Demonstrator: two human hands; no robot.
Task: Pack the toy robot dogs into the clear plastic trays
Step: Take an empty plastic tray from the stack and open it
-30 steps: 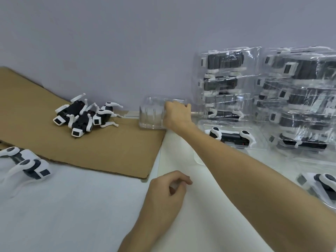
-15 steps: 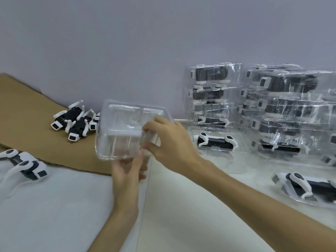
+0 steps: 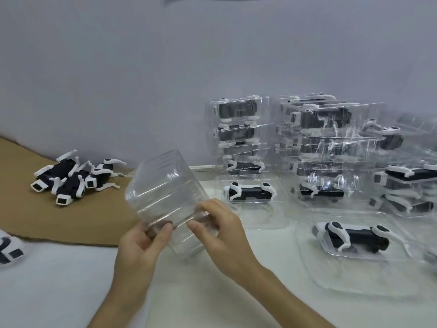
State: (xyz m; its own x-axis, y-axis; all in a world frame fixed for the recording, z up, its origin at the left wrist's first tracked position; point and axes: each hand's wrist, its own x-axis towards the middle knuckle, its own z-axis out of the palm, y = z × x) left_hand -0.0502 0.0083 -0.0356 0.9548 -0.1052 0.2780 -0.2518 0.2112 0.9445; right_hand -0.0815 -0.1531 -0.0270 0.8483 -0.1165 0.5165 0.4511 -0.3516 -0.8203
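– Now, which step are we on?
– We are getting an empty tray ready. Our left hand [image 3: 142, 242] and our right hand [image 3: 222, 233] both pinch the near corner of the pile of empty trays [image 3: 165, 190], clamped tight on the clear plastic. The pile is up in the air, tipped, in the middle, by the right end of the cardboard [image 3: 59, 221].
– Where are the dogs we must pack?
– The loose toy dogs [image 3: 68, 178] lie in a heap on the cardboard, far left. On the right, the packed trays [image 3: 238, 138] stand in tall piles by the wall [image 3: 118, 67].
– What do we do next?
– We think we must peel one tray off the pile. The trays look snug together, so we need to catch just one thin rim. Then we lay it flat and fetch a dog.
– What changed?
– A second ago the pile sat far off by the wall with only our right hand on it. Our left hand rested on the table [image 3: 59, 292], holding nothing. Now the pile is nearer and both hands hold it.
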